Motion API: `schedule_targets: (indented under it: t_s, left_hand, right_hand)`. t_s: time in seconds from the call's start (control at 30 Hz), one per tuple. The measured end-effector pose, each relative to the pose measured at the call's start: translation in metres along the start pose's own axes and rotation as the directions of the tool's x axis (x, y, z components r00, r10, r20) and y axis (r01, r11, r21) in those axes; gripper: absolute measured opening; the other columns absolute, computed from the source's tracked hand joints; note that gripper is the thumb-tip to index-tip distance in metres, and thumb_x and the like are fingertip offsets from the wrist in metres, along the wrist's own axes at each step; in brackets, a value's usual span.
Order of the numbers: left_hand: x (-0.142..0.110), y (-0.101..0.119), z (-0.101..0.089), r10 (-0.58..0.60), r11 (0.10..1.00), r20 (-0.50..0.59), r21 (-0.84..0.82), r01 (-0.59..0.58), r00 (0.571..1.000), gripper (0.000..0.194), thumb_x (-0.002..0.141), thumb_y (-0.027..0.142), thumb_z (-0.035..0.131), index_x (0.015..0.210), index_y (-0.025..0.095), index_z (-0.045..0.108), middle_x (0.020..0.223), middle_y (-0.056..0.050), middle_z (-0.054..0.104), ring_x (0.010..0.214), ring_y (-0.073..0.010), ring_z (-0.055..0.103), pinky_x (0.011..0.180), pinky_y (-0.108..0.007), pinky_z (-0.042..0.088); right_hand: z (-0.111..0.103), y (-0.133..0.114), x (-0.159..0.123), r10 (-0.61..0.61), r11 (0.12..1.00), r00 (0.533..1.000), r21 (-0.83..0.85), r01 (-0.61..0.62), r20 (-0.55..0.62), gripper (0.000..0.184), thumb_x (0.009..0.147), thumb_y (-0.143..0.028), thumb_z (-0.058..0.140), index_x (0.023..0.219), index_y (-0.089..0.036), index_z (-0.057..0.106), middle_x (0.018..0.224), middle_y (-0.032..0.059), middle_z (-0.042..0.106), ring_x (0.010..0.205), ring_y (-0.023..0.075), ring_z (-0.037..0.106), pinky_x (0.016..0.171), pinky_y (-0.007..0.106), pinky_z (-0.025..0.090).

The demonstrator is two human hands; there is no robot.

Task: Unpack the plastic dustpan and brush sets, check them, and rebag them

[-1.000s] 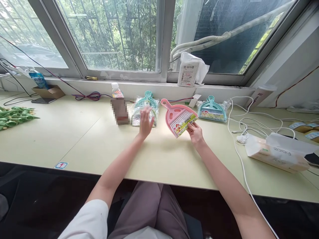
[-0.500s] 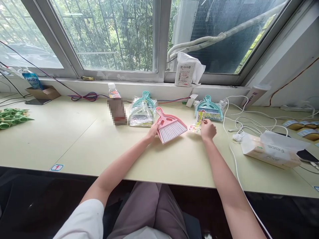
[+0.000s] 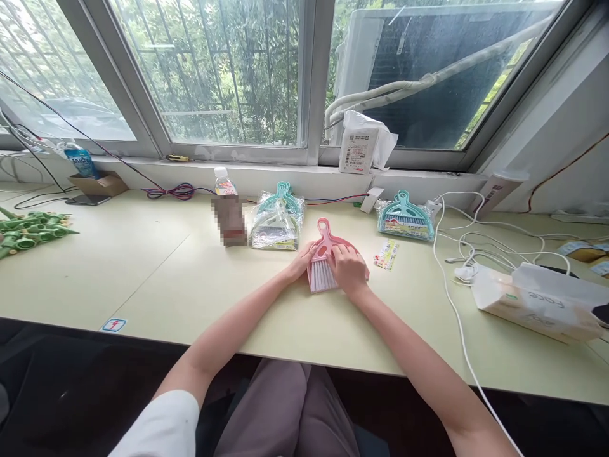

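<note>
A pink dustpan [image 3: 310, 277] with a matching small brush [image 3: 322, 275] nested in it is in front of me, handles pointing away. My left hand [image 3: 301, 260] is closed on the dustpan's left edge. My right hand [image 3: 349, 269] lies over the right side of the set, its fingers curled on the brush body and hiding part of the white bristles. To the right, a yellow printed card [image 3: 387, 255] lies flat on the table [image 3: 228, 298], apart from both hands.
Behind stand wrapped teal dustpan sets, one left [image 3: 275, 228] and one right [image 3: 406, 219]. A bottle [image 3: 223, 182] stands by a blurred brown item. White cables [image 3: 451, 298] and a tissue pack [image 3: 537, 301] lie right. Green pieces [image 3: 33, 233] are piled far left.
My right hand has let go of the yellow card, which now lies on the table, and has moved left onto the pink brush. My left hand still holds the dustpan, which has turned more upright.
</note>
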State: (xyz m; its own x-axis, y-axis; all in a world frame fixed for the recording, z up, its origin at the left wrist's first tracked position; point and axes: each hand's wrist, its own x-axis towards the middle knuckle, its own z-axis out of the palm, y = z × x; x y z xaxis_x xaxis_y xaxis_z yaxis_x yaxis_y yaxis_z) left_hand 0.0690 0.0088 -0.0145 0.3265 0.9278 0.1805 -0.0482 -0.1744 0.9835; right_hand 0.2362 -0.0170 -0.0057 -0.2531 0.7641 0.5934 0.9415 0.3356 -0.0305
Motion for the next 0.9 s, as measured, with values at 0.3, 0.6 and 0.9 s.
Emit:
schedule_targets:
  t_s: [0.3,0.6,0.9]
  left_hand:
    - [-0.005,0.001,0.012,0.078,0.989,0.041,0.122,-0.083,0.996,0.050,0.094,0.045,0.038,0.135,0.018,0.044,0.140,-0.008,0.048,0.129,-0.0213,0.044,0.111,-0.035,0.031]
    - [-0.005,0.018,0.015,0.012,0.993,0.127,0.112,-0.026,0.992,0.050,0.092,0.050,0.041,0.124,0.015,0.055,0.126,-0.008,0.059,0.117,-0.0236,0.052,0.103,-0.036,0.037]
    - [-0.014,0.046,0.018,-0.021,0.977,0.188,0.214,-0.020,0.982,0.053,0.092,0.053,0.036,0.130,0.019,0.050,0.120,-0.007,0.059,0.112,-0.0220,0.053,0.093,-0.032,0.044]
  right_hand:
    - [-0.009,0.012,0.004,0.080,0.995,0.997,-0.057,-0.079,0.013,0.036,0.097,-0.033,0.034,0.086,-0.015,0.064,0.089,0.0100,0.068,0.081,0.0208,0.055,0.068,0.032,0.026]
    - [-0.018,0.023,0.007,0.259,0.918,0.966,0.307,-0.250,0.012,0.043,0.090,-0.032,0.038,0.050,-0.018,0.047,0.054,0.0044,0.057,0.050,0.0120,0.040,0.056,0.028,0.023]
    - [-0.014,0.032,0.011,0.343,0.756,0.939,0.597,-0.268,-0.012,0.039,0.079,-0.034,0.043,0.046,-0.020,0.028,0.044,-0.0037,0.029,0.048,0.0088,0.026,0.052,0.027,0.021]
